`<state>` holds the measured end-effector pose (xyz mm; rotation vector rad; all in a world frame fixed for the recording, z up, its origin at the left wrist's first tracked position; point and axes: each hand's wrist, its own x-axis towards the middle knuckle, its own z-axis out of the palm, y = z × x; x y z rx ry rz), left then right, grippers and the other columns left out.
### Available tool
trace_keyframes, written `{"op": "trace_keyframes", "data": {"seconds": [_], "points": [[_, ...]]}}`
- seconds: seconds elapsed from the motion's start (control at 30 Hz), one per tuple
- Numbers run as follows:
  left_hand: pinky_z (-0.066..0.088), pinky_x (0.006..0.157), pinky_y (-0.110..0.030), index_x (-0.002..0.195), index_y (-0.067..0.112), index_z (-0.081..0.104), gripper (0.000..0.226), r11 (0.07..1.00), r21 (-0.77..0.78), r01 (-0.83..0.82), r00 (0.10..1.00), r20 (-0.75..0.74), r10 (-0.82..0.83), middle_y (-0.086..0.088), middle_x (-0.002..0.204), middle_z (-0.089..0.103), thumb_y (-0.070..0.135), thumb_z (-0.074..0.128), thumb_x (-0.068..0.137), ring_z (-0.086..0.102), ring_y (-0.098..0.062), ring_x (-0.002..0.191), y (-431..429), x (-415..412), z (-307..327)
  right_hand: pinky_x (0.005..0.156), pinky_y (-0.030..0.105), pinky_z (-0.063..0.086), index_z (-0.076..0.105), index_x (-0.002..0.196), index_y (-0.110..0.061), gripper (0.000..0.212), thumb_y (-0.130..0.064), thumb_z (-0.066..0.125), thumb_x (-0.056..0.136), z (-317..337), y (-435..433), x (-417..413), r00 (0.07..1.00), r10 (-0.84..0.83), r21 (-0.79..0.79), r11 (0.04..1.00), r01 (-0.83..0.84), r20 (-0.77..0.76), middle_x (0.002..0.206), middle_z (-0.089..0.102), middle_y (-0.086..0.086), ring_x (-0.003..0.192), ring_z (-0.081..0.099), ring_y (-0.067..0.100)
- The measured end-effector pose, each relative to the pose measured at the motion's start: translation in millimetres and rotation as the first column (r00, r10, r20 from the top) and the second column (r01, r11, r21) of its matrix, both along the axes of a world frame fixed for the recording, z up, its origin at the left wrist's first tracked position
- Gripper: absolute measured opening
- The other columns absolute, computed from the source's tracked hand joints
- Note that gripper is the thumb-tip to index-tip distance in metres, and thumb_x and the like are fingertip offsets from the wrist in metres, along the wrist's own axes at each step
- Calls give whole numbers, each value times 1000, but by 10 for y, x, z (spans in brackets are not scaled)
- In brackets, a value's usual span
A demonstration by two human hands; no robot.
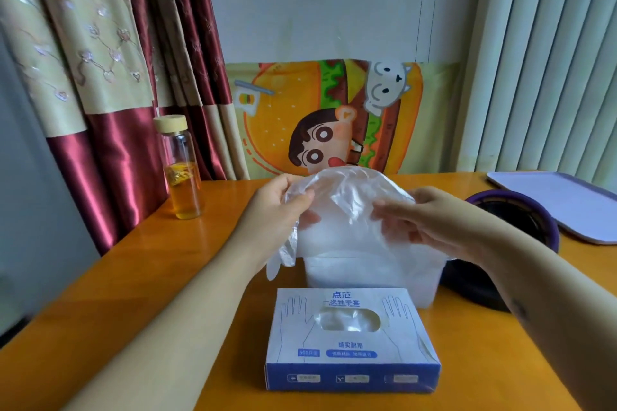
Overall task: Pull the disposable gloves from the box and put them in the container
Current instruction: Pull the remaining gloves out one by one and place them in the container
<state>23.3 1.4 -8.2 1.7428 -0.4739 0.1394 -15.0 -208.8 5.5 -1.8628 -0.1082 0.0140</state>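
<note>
Just behind the box point(350, 340), above the container point(374, 280), the thumb and fingers point(298, 200) of the left hand point(277, 207) pinch the left edge of a bundle of clear plastic gloves point(347, 197). The fingers point(392, 210) of the right hand point(434, 220) lie close together and rather straight against the right side of the film. They are blurred, so I cannot tell if they pinch it. One glove hangs down under the left hand.

The container is white and half transparent, and it stands close behind the box. More film shows in the oval opening on top of the box. The box is white and blue, with drawn hand outlines. On its top I read "点范" and "一次性手套", lower "结实耐用", and a small blue tag with "500". The smaller print is too blurred.

The box lies on an orange wooden table point(133, 277). Far to its left stands a glass bottle point(182, 173) with a pale lid and yellow liquid. Behind it to the right are a dark round object point(521, 220) with a purple rim and a pale lilac tray point(567, 203). On the wall behind hangs a cartoon cloth point(334, 117) with a big burger, and a red and cream curtain point(100, 77) is at the left.
</note>
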Motion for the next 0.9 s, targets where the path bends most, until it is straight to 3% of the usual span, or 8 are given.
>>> {"op": "trace_keyframes", "data": {"seconds": [0.13, 0.23, 0.33, 0.47, 0.57, 0.67, 0.77, 0.9], "points": [[52, 58, -14, 93, 4, 62, 16, 993, -58, 100, 975, -193, -110, -8, 86, 67, 15, 51, 98, 68, -6, 63, -22, 67, -40, 77, 29, 55, 69, 88, -9, 25, -26, 69, 69, -92, -95, 75, 986, -130, 153, 982, 114, 102, 79, 74, 4, 78, 67, 17], [55, 63, -27, 91, 6, 64, 22, 941, -286, 182, 838, -456, -301, -5, 79, 68, 21, 49, 97, 68, -18, 67, 38, 77, -114, 65, 19, 55, 68, 85, -8, 8, -15, 65, 81, -157, -115, 114, 964, -234, 279, 941, 192, 126, 71, 72, 3, 71, 68, 12], [53, 71, -31, 107, 5, 65, 28, 955, -285, 83, 822, -522, -227, -9, 100, 70, 24, 46, 98, 67, -22, 85, 185, 225, -185, 51, 12, 47, 69, 86, -10, 15, -23, 62, 88, -179, -91, 166, 937, -311, 208, 939, 276, 162, 64, 68, -2, 58, 62, 4], [45, 84, -21, 124, 23, 56, 32, 975, 117, -191, 970, -132, 206, 5, 124, 59, 39, 46, 98, 55, -9, 108, 281, 328, -86, 45, 16, 33, 70, 81, -14, 28, -40, 61, 87, -154, 7, 262, 941, -237, -167, 945, 281, 239, 45, 52, -12, 46, 44, 3], [32, 85, -6, 137, 40, 39, 64, 944, 326, -42, 989, 149, -8, 21, 129, 48, 66, 56, 81, 42, 5, 120, 171, 223, 52, 54, 26, 32, 70, 83, -12, 34, -46, 63, 84, -91, 150, 304, 963, -116, -313, 930, 191, 243, 52, 56, -9, 58, 49, 11], [31, 84, 1, 139, 42, 37, 61, 832, 553, 31, 967, 194, -165, 23, 129, 46, 46, 65, 86, 40, 8, 118, 24, 212, 78, 59, 28, 34, 72, 91, -11, 32, -40, 63, 84, 15, 266, 311, 975, 61, -291, 957, 4, 213, 59, 57, -3, 59, 47, 13], [48, 92, -18, 117, 28, 62, 25, 869, 487, 83, 977, 131, -167, 14, 112, 66, 22, 61, 93, 60, 1, 102, 28, 325, 121, 53, 16, 36, 73, 89, -16, 26, -38, 64, 81, 94, 224, 294, 972, 100, -260, 965, -42, 215, 55, 55, -6, 53, 46, 5], [44, 61, -3, 102, 20, 66, 20, 903, 425, 60, 998, -6, -63, 7, 84, 69, 12, 47, 99, 64, 7, 69, 90, 448, 158, 55, 15, 43, 68, 84, -20, 7, -25, 62, 86, 21, 35, 345, 994, 18, -208, 978, 6, 110, 57, 60, -10, 56, 53, 5]]}}
